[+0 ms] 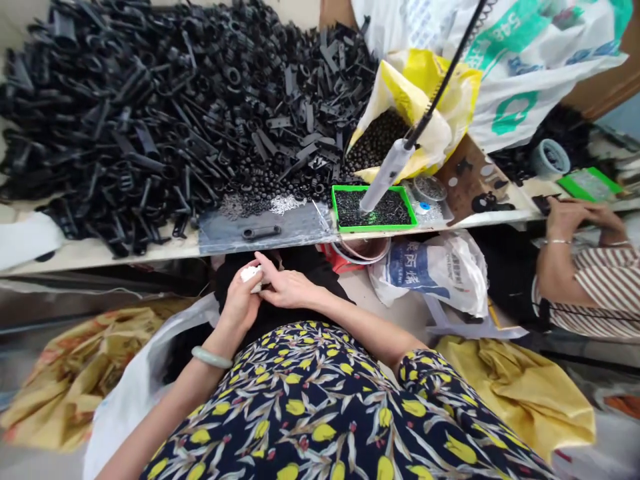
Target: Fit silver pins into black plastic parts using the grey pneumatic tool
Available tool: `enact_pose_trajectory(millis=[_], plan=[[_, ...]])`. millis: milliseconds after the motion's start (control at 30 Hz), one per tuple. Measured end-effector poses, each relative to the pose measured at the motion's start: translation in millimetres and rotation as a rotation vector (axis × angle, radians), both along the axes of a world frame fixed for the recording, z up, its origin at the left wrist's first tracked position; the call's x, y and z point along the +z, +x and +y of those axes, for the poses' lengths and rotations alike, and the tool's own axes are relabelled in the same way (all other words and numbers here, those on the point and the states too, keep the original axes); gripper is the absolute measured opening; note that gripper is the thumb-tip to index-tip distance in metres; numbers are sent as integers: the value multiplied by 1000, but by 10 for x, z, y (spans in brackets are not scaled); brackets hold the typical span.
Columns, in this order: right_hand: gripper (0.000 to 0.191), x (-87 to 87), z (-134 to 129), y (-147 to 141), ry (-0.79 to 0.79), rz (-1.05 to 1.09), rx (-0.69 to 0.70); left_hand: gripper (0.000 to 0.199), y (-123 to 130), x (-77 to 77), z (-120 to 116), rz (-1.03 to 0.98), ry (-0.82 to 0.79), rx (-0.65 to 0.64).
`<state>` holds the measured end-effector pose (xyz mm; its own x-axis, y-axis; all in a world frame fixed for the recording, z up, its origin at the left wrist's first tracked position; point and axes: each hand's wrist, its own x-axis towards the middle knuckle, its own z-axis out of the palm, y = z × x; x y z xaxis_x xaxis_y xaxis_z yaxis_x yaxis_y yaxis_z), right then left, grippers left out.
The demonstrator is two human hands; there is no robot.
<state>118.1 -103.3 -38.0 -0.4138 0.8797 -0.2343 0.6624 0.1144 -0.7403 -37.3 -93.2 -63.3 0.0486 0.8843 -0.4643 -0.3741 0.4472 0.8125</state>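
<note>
Just in front of the table edge, low over my lap, my two hands meet. My left hand is closed on a crumpled white wad, which looks like tissue or cloth. My right hand touches the left one, its fingers stretched out and apart, with one finger alongside the wad. Beyond them, a black elongated plastic part lies alone on the grey work sheet. An electric screwdriver hangs from a coiled cord, its tip down over a green tray of small dark screws.
A large heap of black plastic parts covers the back of the table. Silvery pins lie before it. A yellow bag holds small black pieces. At right, another person's hands work by a second green tray.
</note>
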Motion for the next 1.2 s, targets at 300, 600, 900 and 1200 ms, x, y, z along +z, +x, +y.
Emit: enact_pose_trajectory(millis=[300,600,900,1200], plan=[[62,-402,-29,-161,-223,614,-230,74,-118,-89,-152,431,372,-80],[81,-635,-48,-247,-383,999,-648,103,-120,-163,-266,65,212,-266],[66,-604,-481,1094,-567,979,-735,84,-208,329,-162,-70,105,-280],[25,-1269,-21,2191,-294,649,-1093,42,-1060,63,-283,56,-187,137]])
